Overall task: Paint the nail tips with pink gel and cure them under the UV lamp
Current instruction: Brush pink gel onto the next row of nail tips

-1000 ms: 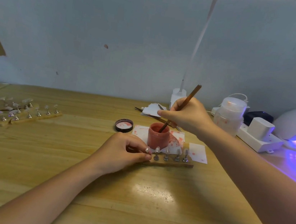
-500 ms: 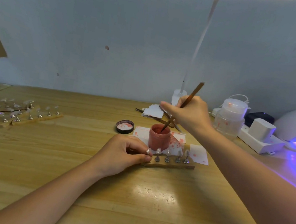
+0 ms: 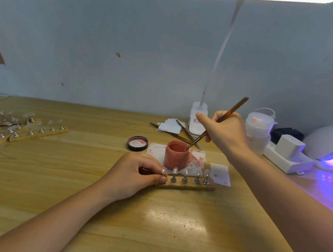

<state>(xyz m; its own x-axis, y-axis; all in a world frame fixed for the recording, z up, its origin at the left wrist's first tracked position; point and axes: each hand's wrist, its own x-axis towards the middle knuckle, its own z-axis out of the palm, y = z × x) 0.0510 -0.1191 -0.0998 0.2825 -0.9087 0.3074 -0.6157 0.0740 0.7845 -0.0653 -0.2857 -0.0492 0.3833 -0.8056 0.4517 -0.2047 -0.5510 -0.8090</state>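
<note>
A: Head view. Status?
B: Loading gel. Right hand pinching brush, bristle end dipped in pink jar. Jar open, lid lying just left of it on tabletop.
A: Left?
B: Left hand gripping left end of wooden strip, fingers curled round it. Strip flat on tabletop, just in front of jar. Nail tips upright on metal pegs along it, one half hidden by fingers.
A: Painted?
B: Looks like no. Tips on this strip read clear or pale, no pink visible. Too small to be sure.
A: Lamp?
B: UV lamp far right, lit, violet glow spilling onto tabletop. Something inside its mouth, likely another strip curing; can't confirm.
A: Other stock?
B: More strips with tips far left, well apart from work area. Colour unclear, appear unpainted.
A: Progress call?
B: Early to middle, judging by layout. Possibly one batch under lamp, current strip not yet coated, left pile probably waiting. Remaining: coat each tip here, move strip to lamp, cure, repeat for pile.
A: Clutter?
B: Stained paper under and beside jar, spare tools behind, power strip by lamp.
</note>
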